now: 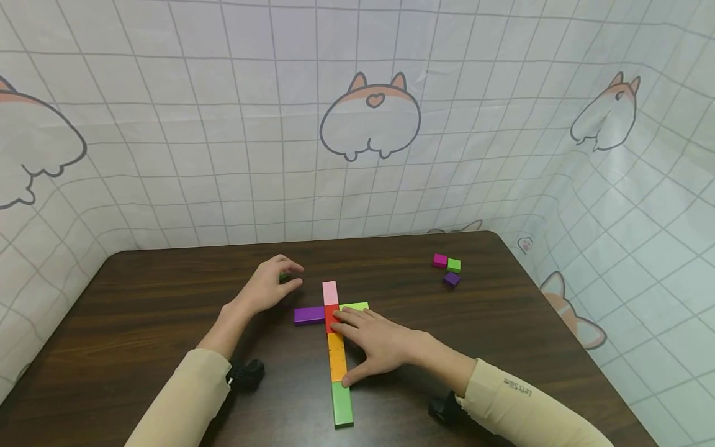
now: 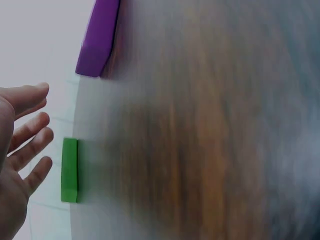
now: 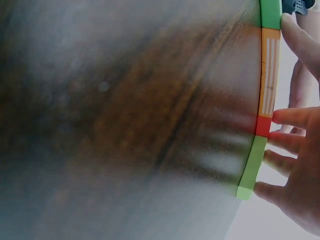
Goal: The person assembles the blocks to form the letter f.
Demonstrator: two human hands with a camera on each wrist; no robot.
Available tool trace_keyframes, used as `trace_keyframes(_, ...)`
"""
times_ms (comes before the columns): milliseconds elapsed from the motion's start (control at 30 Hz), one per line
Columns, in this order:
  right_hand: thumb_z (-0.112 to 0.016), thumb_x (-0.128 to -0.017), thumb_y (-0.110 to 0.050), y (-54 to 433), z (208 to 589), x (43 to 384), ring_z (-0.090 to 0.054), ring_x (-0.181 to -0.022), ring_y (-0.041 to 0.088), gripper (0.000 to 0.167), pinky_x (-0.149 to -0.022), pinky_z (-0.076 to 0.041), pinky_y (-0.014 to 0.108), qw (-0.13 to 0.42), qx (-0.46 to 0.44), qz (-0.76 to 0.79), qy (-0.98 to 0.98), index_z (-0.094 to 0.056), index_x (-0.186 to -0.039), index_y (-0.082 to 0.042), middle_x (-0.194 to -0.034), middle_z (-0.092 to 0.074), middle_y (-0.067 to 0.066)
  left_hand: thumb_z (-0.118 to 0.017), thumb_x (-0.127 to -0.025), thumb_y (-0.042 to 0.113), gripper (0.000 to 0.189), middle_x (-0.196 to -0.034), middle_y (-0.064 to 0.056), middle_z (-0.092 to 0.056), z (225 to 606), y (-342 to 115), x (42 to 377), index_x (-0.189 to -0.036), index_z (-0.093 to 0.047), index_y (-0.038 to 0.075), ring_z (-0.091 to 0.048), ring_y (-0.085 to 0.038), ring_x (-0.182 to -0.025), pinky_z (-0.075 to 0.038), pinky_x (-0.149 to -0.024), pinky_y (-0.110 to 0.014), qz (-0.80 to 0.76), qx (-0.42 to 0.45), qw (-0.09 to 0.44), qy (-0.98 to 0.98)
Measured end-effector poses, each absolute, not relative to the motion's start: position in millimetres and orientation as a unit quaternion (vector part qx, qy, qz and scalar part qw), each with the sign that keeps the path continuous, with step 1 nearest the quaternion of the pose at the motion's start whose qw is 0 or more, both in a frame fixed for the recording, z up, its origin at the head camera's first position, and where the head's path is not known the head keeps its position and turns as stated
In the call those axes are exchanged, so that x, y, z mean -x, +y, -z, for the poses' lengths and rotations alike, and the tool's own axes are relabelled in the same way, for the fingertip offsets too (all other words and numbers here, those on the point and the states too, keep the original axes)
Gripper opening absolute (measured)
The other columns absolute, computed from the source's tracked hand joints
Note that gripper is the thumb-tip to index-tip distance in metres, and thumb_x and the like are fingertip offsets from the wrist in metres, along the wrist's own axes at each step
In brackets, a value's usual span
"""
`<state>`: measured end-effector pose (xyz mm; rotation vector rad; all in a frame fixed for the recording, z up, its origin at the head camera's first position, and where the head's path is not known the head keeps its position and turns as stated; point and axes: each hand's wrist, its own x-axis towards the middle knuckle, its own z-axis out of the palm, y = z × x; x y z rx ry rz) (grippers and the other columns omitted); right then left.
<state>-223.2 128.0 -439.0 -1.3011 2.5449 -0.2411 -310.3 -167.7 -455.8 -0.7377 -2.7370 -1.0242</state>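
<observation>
Colored blocks lie in a cross on the dark table: a pink block (image 1: 330, 293) at the top, a red block (image 1: 332, 318) under it, then an orange block (image 1: 337, 357) and a green block (image 1: 342, 405). A purple block (image 1: 310, 315) reaches left from the red one; a light green block (image 3: 252, 165) reaches right. My right hand (image 1: 382, 339) spreads over the cross, fingertips at the red and light green blocks, thumb where orange meets green. My left hand (image 1: 268, 285) hovers with parted, slightly bent fingers near another green block (image 2: 70, 170), mostly hidden by it in the head view.
At the back right of the table (image 1: 139, 335) sit three small blocks: magenta (image 1: 440, 260), bright green (image 1: 454, 266) and dark purple (image 1: 451, 280). A white gridded curtain (image 1: 234, 143) with cartoon animals hangs behind the table and along its sides.
</observation>
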Motion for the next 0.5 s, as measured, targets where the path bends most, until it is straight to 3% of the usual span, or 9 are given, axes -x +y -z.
trace_keyframes(500, -0.067, -0.087, -0.071, 129.1, 439.3, 222.9, -0.013, -0.156, 0.025, 0.102, -0.121, -0.016, 0.053, 0.133, 0.453, 0.081, 0.878, -0.031, -0.163, -0.013, -0.169, -0.021, 0.008, -0.077, -0.093, 0.011, 0.035, -0.123, -0.023, -0.059, 459.6, -192.2, 318.8, -0.124, -0.07, -0.004, -0.058, -0.042, -0.109, -0.048, -0.092, -0.054, 0.359, 0.17, 0.084, -0.914)
